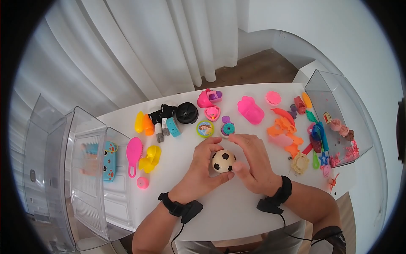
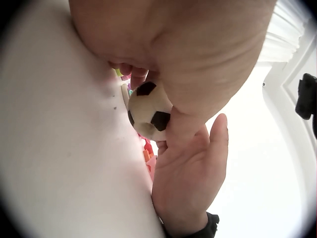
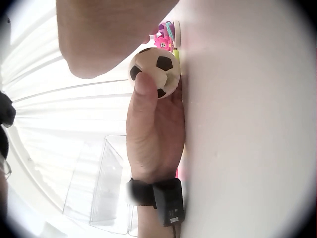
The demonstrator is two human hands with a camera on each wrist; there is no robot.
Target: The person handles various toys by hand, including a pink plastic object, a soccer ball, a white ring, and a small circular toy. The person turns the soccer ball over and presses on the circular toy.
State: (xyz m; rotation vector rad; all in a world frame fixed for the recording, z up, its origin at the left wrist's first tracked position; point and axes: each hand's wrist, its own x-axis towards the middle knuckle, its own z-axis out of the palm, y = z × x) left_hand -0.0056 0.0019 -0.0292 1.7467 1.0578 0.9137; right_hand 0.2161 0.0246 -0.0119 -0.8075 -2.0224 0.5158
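A white toy ball with black patches [image 1: 223, 161] is at the front middle of the white table. My left hand [image 1: 198, 171] grips it from the left, thumb on the near side and fingers curled round the far side. My right hand [image 1: 256, 167] is at the ball's right, fingers extended and slightly bent; whether it touches the ball is unclear. In the left wrist view the ball [image 2: 150, 111] shows beside the left thumb. The right wrist view shows the left thumb lying across the ball [image 3: 157, 69].
Clear plastic bins stand at the left [image 1: 86, 169] and right [image 1: 338, 110]. Beyond the hands lie a round green-rimmed toy [image 1: 205, 128], a black wheel [image 1: 187, 113] and a pink toy [image 1: 251, 110]. A pink brush [image 1: 134, 153] and yellow duck [image 1: 150, 159] are left; orange pieces [image 1: 282, 129] right.
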